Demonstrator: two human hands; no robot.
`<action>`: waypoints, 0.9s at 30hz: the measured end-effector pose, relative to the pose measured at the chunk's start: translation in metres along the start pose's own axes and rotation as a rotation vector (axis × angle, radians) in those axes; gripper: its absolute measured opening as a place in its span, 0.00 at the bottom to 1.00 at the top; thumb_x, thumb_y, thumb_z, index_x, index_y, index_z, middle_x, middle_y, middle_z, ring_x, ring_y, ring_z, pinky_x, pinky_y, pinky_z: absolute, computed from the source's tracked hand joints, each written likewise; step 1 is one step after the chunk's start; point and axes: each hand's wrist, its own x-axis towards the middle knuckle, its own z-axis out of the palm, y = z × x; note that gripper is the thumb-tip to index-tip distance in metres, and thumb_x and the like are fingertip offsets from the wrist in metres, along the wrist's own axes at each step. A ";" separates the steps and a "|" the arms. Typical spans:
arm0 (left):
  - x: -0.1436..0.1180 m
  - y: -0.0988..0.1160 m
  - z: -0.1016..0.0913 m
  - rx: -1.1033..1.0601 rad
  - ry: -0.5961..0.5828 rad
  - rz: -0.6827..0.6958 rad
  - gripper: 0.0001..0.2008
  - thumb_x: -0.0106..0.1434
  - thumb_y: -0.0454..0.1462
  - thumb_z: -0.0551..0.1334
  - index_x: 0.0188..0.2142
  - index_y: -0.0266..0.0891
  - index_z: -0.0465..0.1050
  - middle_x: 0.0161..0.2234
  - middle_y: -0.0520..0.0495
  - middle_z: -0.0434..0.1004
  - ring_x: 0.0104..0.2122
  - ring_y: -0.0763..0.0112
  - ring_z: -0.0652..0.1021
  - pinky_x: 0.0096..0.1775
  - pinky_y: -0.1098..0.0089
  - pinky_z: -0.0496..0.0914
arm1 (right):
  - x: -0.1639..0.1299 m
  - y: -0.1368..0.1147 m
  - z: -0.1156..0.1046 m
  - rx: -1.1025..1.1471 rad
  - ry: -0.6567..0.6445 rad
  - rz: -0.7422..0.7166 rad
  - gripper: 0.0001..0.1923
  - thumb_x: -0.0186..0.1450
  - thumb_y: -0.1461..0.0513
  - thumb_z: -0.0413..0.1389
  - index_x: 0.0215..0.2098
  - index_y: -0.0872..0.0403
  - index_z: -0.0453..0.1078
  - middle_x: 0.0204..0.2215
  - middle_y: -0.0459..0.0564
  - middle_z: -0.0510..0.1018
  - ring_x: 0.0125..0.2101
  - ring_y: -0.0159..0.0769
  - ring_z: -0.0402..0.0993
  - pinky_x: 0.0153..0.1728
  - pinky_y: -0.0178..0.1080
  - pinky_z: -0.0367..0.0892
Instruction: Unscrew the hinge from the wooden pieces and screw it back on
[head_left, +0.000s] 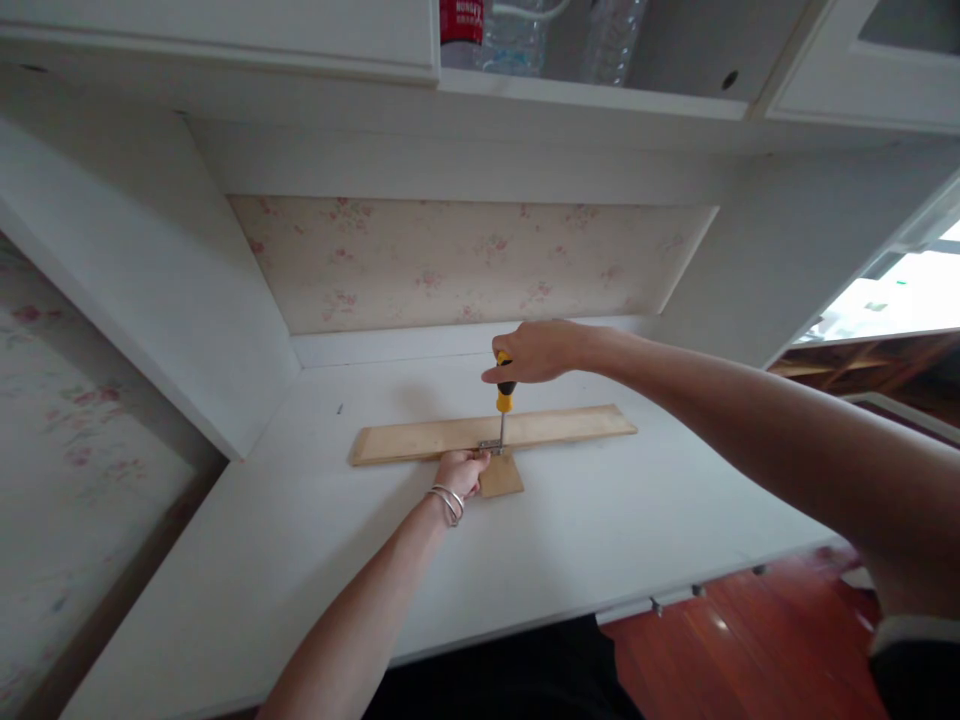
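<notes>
My right hand (541, 352) is closed around the yellow and black handle of a screwdriver (504, 402), which stands upright with its tip down on a small metal hinge (490, 446). The hinge lies where a long wooden board (570, 427) meets a small wooden piece (501, 477) in front of it. My left hand (463, 472), with bracelets at the wrist, pinches at the hinge and the edge of the small piece. Its fingertips partly hide what they grip. Whether a screw sits under the tip is too small to tell.
The boards lie on a white countertop (300, 560) beneath a white overhead cabinet (225, 40) with plastic bottles (517, 38) on its open shelf. A small dark item (340, 408) lies at the back left. White side panels (142, 260) rise at both ends.
</notes>
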 end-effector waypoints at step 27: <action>0.002 -0.002 -0.001 -0.038 0.017 0.033 0.10 0.56 0.37 0.62 0.22 0.36 0.65 0.07 0.60 0.51 0.09 0.81 0.53 0.15 0.76 0.43 | 0.003 0.004 -0.003 0.032 -0.039 -0.068 0.25 0.55 0.50 0.54 0.49 0.49 0.66 0.37 0.53 0.77 0.32 0.41 0.71 0.28 0.38 0.58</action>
